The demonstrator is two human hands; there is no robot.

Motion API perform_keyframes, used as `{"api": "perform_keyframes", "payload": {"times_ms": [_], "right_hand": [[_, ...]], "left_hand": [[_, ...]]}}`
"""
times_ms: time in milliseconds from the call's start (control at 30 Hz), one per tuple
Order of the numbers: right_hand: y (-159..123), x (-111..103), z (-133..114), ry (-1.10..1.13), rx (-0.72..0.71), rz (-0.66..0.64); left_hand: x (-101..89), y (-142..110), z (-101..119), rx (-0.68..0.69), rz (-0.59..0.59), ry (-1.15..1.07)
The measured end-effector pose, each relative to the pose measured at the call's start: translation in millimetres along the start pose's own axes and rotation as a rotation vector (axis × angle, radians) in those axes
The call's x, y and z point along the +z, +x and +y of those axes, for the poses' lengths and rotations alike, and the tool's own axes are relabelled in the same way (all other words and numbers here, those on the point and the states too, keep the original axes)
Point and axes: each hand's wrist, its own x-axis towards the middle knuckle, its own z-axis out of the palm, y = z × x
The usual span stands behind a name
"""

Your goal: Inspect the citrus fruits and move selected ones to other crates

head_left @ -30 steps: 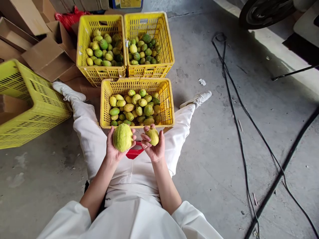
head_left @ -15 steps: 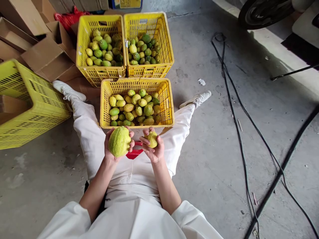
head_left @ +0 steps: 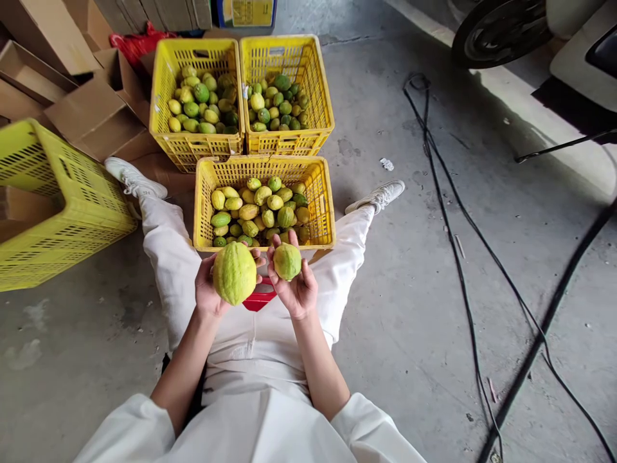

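My left hand point(head_left: 207, 294) is wrapped round a large, ridged yellow-green lemon-like fruit point(head_left: 234, 273), held low in front of me. Beside it, my right hand point(head_left: 299, 297) faces palm up, its fingers round a smaller yellow-green lemon-like fruit point(head_left: 287, 262). The two fruits are close together but apart. Just beyond my hands, between my legs, stands a yellow crate point(head_left: 322, 206) with several yellow and green fruits point(head_left: 248, 212) lying in it. Part of a red plastic object point(head_left: 259, 298) shows below and between my hands; the rest is hidden.
Two more yellow crates point(head_left: 169, 71) of fruit stand behind the near one. A yellow-green crate point(head_left: 91, 206) with cardboard inside is at left, near cardboard boxes point(head_left: 96, 116). Black cables point(head_left: 535, 347) cross the floor at right, below a vehicle's wheel point(head_left: 501, 32).
My right hand has turned the smaller fruit and raised it a little, its fingers now more extended. My left hand has shifted slightly left, still holding the large fruit. The view has tilted slightly.
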Motion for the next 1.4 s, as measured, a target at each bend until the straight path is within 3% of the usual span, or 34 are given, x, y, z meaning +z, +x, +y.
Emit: {"api": "perform_keyframes", "payload": {"times_ms": [133, 233, 300, 400, 467, 567, 667, 767, 800, 867, 933, 1000, 1033, 1067, 1200, 1267, 1400], "right_hand": [[4.6, -2.7, 0.1, 0.116, 0.023, 0.038], [16.0, -14.2, 1.2, 0.207, 0.143, 0.123], [24.0, -26.3, 4.8, 0.204, 0.254, 0.305], [30.5, -45.0, 13.2, 0.150, 0.337, 0.541], [32.1, -52.9, 17.5, 0.117, 0.336, 0.592], [42.2, -49.3, 15.1, 0.057, 0.349, 0.622], [73.1, -19.3, -5.6, 0.002, 0.356, 0.580], [120.4, 33.7, -44.6, -0.012, 0.262, 0.452], [136.8, 52.2, -58.9, -0.010, 0.194, 0.364], [165.6, 81.8, -83.4, -0.123, -0.084, 0.028], [183.8, 92.6, -95.4, -0.400, -0.345, -0.064], [186.5, 79.5, -90.2, -0.944, -0.480, 0.007], [181.5, 64.6, -81.2, -1.339, -0.456, 0.088], [173.0, 45.4, -68.5, -1.471, -0.412, 0.124], [126.3, -44.5, -5.4, -1.815, -0.237, 0.209], [112.4, -79.2, 17.4, -1.976, -0.175, 0.243], [115.6, -112.1, 29.5, -2.205, -0.109, 0.206]], "left_hand": [[-7.4, 5.4, 0.8, 0.013, -0.071, -0.078], [-22.9, 18.1, 1.0, -0.010, -0.050, -0.124], [-37.2, 28.8, 0.5, -0.052, 0.063, -0.152], [-60.2, 43.7, -1.5, -0.082, 0.327, -0.221], [-73.0, 50.7, -3.1, -0.079, 0.433, -0.241], [-83.9, 56.1, -4.6, -0.088, 0.485, -0.244], [-86.0, 57.8, -4.9, -0.078, 0.487, -0.254], [-86.5, 58.8, -4.8, -0.075, 0.484, -0.267], [-87.3, 59.2, -4.7, -0.077, 0.486, -0.271], [-89.9, 60.1, -4.4, -0.081, 0.496, -0.282], [-93.0, 61.4, -4.0, -0.085, 0.510, -0.293], [-95.4, 63.3, -3.7, -0.085, 0.522, -0.301], [-96.1, 64.2, -3.6, -0.084, 0.525, -0.302], [-96.5, 65.1, -3.7, -0.084, 0.527, -0.302], [-96.7, 66.0, -5.2, -0.104, 0.545, -0.293], [-97.2, 64.6, -6.9, -0.123, 0.564, -0.287], [-95.3, 64.2, -9.1, -0.139, 0.594, -0.259]]}}
